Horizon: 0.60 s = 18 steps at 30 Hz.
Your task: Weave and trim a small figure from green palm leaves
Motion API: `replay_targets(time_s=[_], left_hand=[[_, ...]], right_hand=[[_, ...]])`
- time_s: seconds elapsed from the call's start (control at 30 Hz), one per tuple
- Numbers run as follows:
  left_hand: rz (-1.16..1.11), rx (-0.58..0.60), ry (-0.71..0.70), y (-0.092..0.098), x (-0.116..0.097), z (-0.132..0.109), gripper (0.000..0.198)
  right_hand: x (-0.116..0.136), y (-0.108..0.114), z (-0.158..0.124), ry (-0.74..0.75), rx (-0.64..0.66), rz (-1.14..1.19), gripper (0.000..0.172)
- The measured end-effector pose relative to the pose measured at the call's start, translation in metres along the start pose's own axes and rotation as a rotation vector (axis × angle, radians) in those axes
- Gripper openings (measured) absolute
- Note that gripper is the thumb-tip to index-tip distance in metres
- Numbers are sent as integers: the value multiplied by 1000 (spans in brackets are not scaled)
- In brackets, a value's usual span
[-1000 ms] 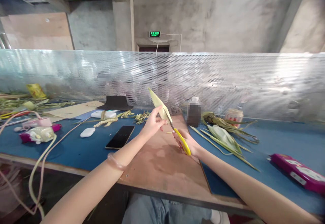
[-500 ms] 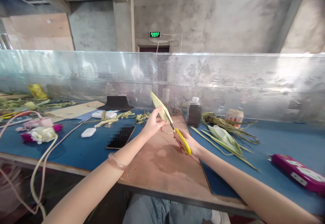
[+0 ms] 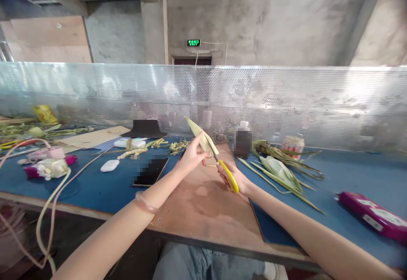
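Observation:
A pale green pointed leaf (image 3: 197, 132) is pinched in my left hand (image 3: 192, 153), its tip pointing up and to the left. My right hand (image 3: 234, 179) is wrapped round the yellow handles of a pair of scissors (image 3: 229, 176). The blades lie along the right part of the leaf, close to my left fingertips. Both hands are above a brown board (image 3: 206, 203). Some fingers of my right hand are hidden behind the handles.
A phone (image 3: 151, 172) and white case (image 3: 110, 165) lie left. Right of the board are a dark bottle (image 3: 243, 142), long leaves (image 3: 280, 172), a jar (image 3: 293, 146) and a purple packet (image 3: 372, 214). A perforated metal screen (image 3: 273, 98) stands behind.
The leaf's tip has dipped slightly, and a strip at its right edge stands farther out beside the blades. Both hands have hardly moved.

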<state>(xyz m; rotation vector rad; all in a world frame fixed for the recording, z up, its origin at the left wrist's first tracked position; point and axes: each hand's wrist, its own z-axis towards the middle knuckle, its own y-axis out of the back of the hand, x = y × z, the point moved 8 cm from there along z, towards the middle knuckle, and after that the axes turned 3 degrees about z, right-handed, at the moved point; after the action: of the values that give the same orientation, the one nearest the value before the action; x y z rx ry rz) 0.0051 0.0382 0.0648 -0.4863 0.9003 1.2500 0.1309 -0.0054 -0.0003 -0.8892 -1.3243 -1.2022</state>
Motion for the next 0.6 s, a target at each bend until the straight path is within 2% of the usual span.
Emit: replay_targets(time_s=[0.6], left_hand=[[39, 7, 14, 3, 2, 1, 95]], right_hand=[[3, 6, 0, 70, -31, -126, 48]])
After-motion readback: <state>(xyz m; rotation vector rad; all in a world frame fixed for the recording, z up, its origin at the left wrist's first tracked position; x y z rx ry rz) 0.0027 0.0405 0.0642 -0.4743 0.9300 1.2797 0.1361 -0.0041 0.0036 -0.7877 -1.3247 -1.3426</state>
